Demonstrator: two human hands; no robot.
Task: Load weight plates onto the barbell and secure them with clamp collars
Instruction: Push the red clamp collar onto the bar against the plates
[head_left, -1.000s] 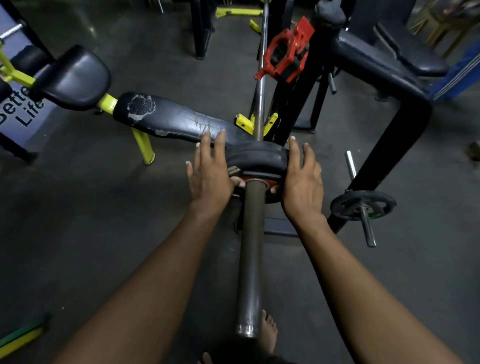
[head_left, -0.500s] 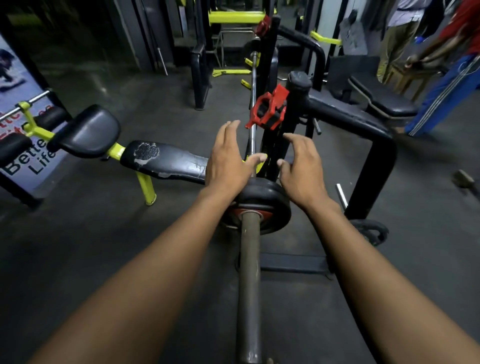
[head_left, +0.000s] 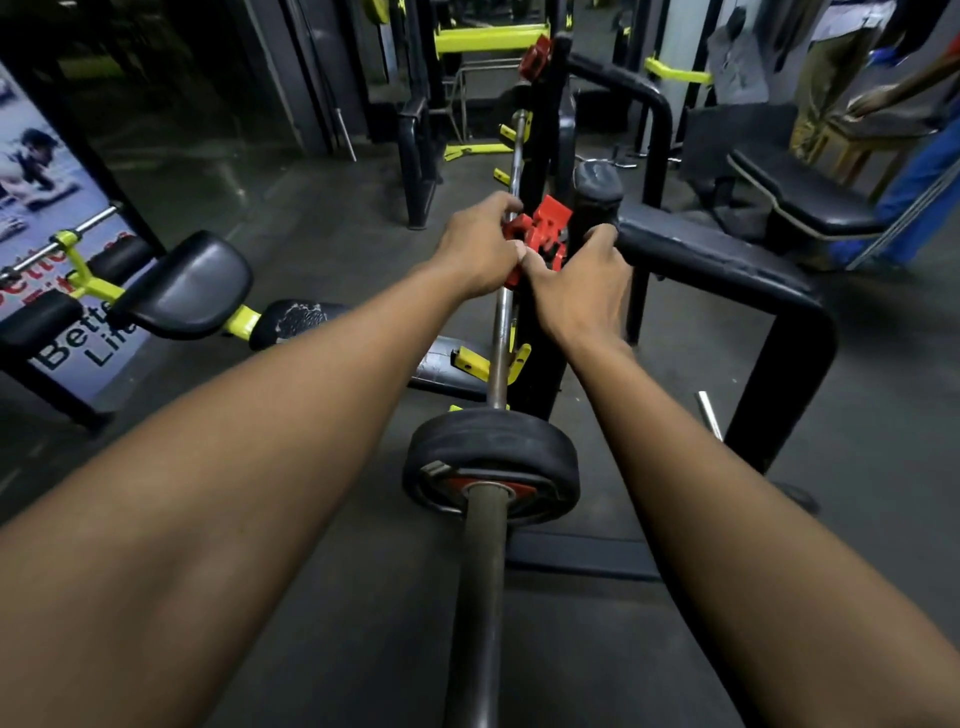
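Head: both hands off plate (head_left: 491, 460), L hand (head_left: 475, 249) & R hand (head_left: 576, 286) now gripping red collar (head_left: 540, 234).

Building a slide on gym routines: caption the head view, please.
Both hands, left hand and right hand, grip red plastic clamp collar beyond black rubber weight plate on steel barbell.

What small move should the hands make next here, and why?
Probably free the red clamp collar that both the left hand and right hand grip. The black weight plate sits on the barbell sleeve with no collar outside it.
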